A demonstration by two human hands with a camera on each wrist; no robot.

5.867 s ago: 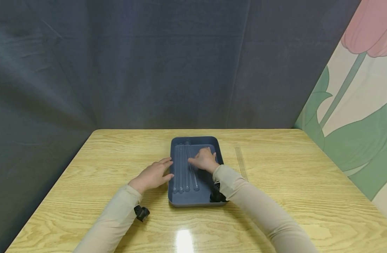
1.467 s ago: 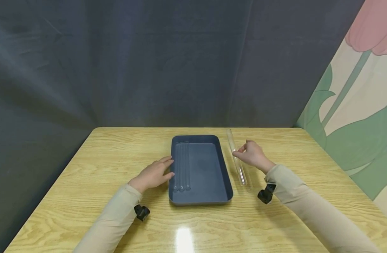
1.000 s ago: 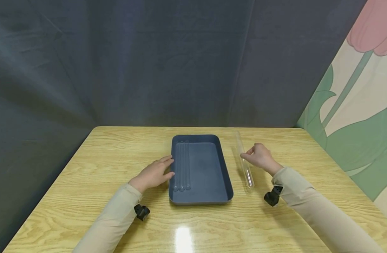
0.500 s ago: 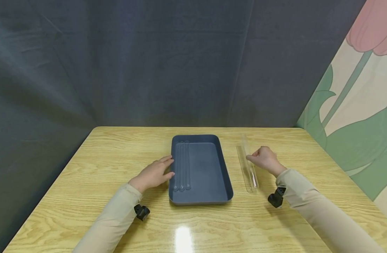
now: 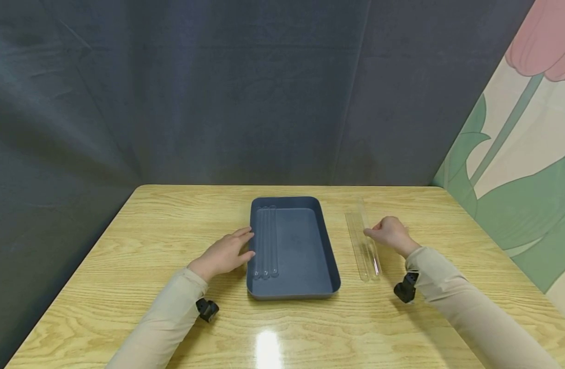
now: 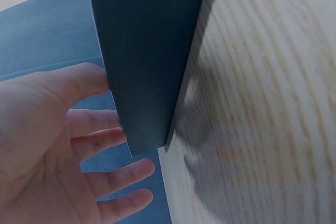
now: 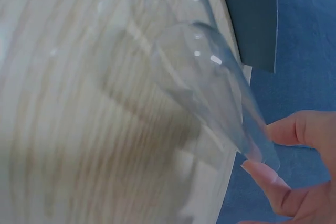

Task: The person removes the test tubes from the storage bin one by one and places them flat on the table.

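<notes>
My right hand (image 5: 390,234) pinches a clear glass test tube (image 5: 375,260) between thumb and finger, on the right of the table. In the right wrist view, the tube's rounded end (image 7: 194,59) points towards the camera. Just left of the held tube, a second clear test tube (image 5: 355,238) lies on the table. Three more test tubes (image 5: 266,246) lie side by side along the left side of a dark blue-grey tray (image 5: 328,251). My left hand (image 5: 224,254) has its fingers spread, with thumb and fingertips at the tray's left wall (image 6: 147,66).
The wood-grain table (image 5: 162,225) carries the tray near its middle. A dark cloth (image 5: 245,102) hangs behind the table, and a wall with a tulip picture (image 5: 518,169) stands at the right.
My right hand has lifted one test tube out of the tray and carried it right, past the tube on the table, now lower beside it. My left hand has stayed at the tray.
</notes>
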